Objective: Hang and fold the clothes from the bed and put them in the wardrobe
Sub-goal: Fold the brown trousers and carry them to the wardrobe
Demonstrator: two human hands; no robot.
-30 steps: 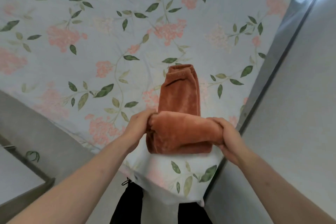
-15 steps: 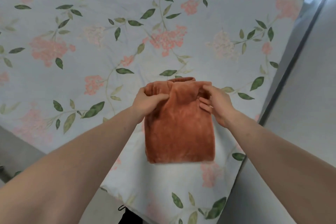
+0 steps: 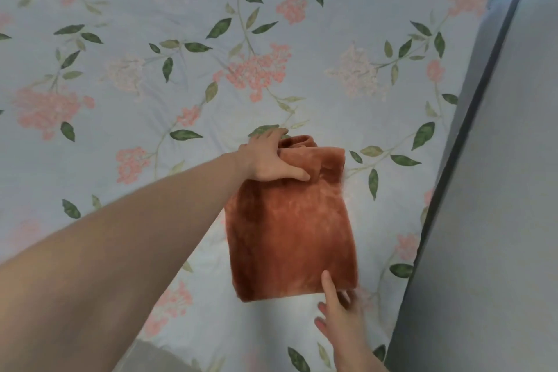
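A folded rust-brown fleece garment (image 3: 290,226) lies flat on the bed's floral sheet (image 3: 151,75), near the bed's right side. My left hand (image 3: 268,160) grips its far left corner, thumb on top and fingers round the far edge. At the near right corner, my right hand (image 3: 338,314) touches the garment with one straight finger laid on top of the near edge; the other fingers are blurred beside it.
A grey wardrobe panel (image 3: 498,190) runs along the bed's right side, close to the garment. The bed's near edge drops to a grey floor (image 3: 157,356) at the bottom left.
The near half of the garment was folded over to the far end. My right hand then left the far edge and came back to the near right corner. My left hand stayed at the far left.
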